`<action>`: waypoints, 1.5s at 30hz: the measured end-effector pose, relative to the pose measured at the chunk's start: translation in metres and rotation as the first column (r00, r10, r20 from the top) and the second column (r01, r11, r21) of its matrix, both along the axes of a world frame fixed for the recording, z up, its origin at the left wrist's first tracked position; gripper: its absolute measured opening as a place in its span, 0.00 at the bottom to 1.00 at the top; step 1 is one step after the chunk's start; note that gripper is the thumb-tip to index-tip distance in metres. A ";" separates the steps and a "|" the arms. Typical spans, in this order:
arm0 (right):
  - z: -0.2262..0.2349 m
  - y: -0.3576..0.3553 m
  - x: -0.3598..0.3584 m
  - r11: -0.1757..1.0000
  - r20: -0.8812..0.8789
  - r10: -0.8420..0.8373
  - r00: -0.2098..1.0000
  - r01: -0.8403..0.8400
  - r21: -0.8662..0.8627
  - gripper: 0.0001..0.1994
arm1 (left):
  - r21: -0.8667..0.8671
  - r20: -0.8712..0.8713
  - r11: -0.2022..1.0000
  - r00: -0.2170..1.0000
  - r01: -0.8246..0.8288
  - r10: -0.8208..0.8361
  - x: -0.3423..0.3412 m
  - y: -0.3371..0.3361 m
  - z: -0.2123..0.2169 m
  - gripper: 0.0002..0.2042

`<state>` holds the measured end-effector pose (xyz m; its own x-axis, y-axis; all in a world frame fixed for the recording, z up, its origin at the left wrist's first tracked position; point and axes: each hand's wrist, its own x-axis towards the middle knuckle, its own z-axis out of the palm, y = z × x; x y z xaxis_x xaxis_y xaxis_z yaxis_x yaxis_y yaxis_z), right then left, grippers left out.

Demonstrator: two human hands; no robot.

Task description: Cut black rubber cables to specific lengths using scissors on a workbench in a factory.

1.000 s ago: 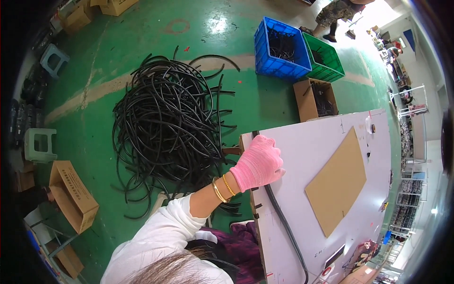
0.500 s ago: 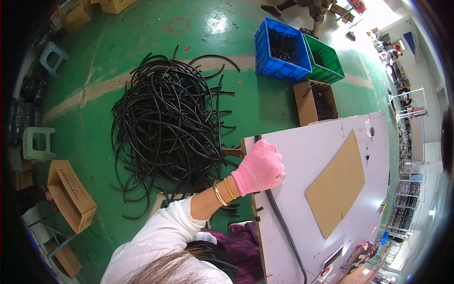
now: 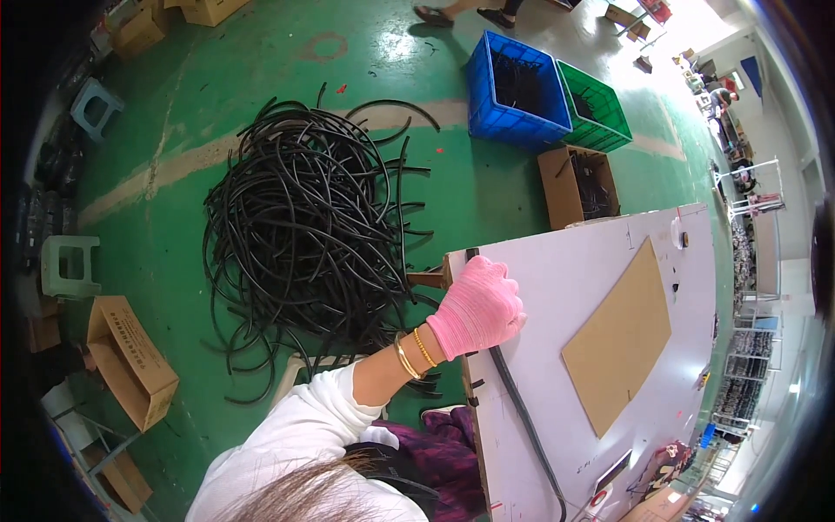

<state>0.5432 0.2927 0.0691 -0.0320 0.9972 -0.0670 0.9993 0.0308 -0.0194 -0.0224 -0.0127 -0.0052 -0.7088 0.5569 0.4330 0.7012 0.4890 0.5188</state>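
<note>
My left hand (image 3: 478, 306), in a pink knitted glove, is closed in a fist above the left side of the white tabletop (image 3: 544, 287). Its fingers are wrapped round a black rubber tube (image 3: 518, 409). A short end of this tube sticks out beyond the fist near the table's far left corner. The rest trails over the tabletop and curves toward the near edge. My right hand is out of view. Left of the table, a large tangled pile of similar black tubes (image 3: 304, 226) rises from around floor level.
A brown cardboard sheet (image 3: 619, 339) and a phone (image 3: 613, 471) lie on the table. Beyond stand a blue crate (image 3: 519, 126), a green crate (image 3: 604, 130) and a cardboard box (image 3: 561, 191). At left are a pale stool (image 3: 70, 277) and an open carton (image 3: 130, 357).
At the top, another person's legs and feet have moved left past the crates. My left hand and the tube it grips look almost unchanged.
</note>
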 end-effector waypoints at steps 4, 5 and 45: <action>-0.007 0.012 0.017 0.999 -0.004 0.027 1.000 -0.027 0.027 0.26 | 0.005 -0.008 1.000 1.000 -0.018 0.018 -0.003 0.001 0.000 0.13; -0.009 0.016 0.019 1.000 0.001 0.009 1.000 -0.009 0.011 0.27 | 0.023 -0.027 0.999 0.999 -0.035 0.036 -0.003 0.001 0.000 0.14; -0.032 -0.092 -0.035 0.832 -0.596 0.496 0.631 -0.541 0.118 0.34 | -0.515 -0.287 0.848 0.957 -0.127 -0.032 -0.018 0.007 -0.004 0.26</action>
<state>0.5077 0.2004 0.0374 -0.5974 0.7976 0.0839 0.6036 0.5161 -0.6077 -0.0408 -0.0060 -0.0089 -0.6366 0.7237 0.2664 0.7441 0.6671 -0.0343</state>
